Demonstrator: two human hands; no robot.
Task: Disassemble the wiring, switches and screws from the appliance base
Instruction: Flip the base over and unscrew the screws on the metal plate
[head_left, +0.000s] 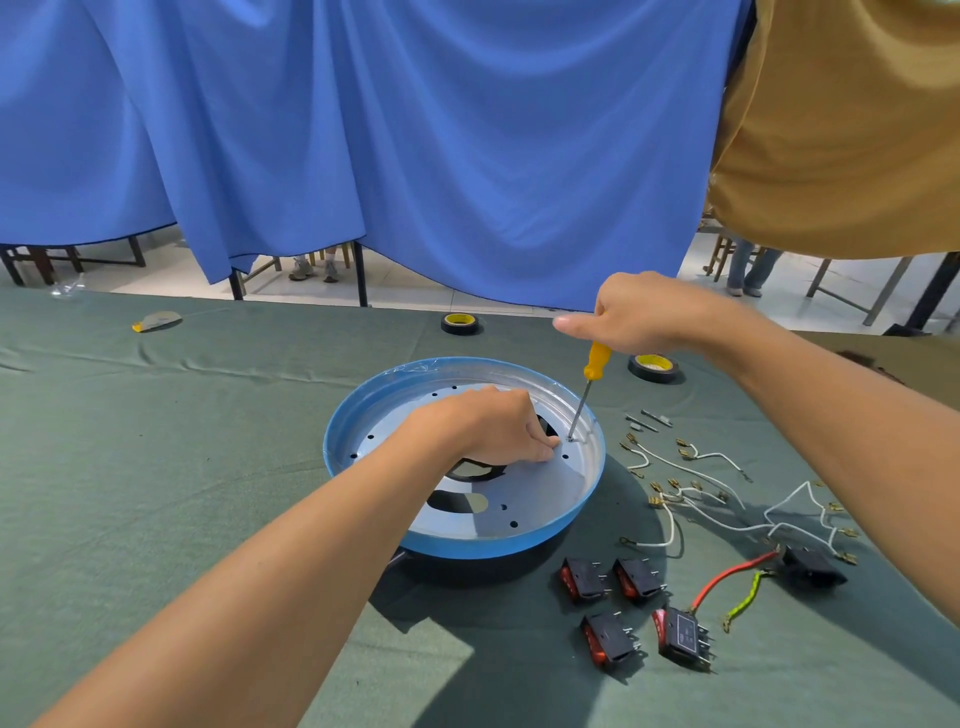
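A dull green cloth (156, 467), creased in long soft folds, covers the table. Behind it hangs a draped blue curtain (415, 130), with a tan cloth (841, 130) at the upper right. Under their hems show a pale tiled floor (415, 296) and some furniture legs. The appliance base (597, 467) sits near the middle of the table: a round shallow dish with a glossy blue rim, its inside a flat silvery plate (535, 493) pierced by small round holes and larger dark cut-outs. The left hand (493, 431) lies inside the dish, fingers curled and tips down on the plate just beside a screw (571, 439); whether they pinch anything cannot be told. The right hand (644, 312) grasps the yellow plastic handle of a screwdriver (592, 369), whose thin steel shaft slants down onto that screw near the right wall. On the cloth to the right of the base lie four boxy black rocker switches (584, 579) with red faces, tangled white wires (673, 530) with brass terminals, a red wire (727, 574), a yellow-green wire (748, 597), a black socket (810, 566) and small grey metal strips (649, 420). Two rolls of black tape (460, 323) lie beyond the base.
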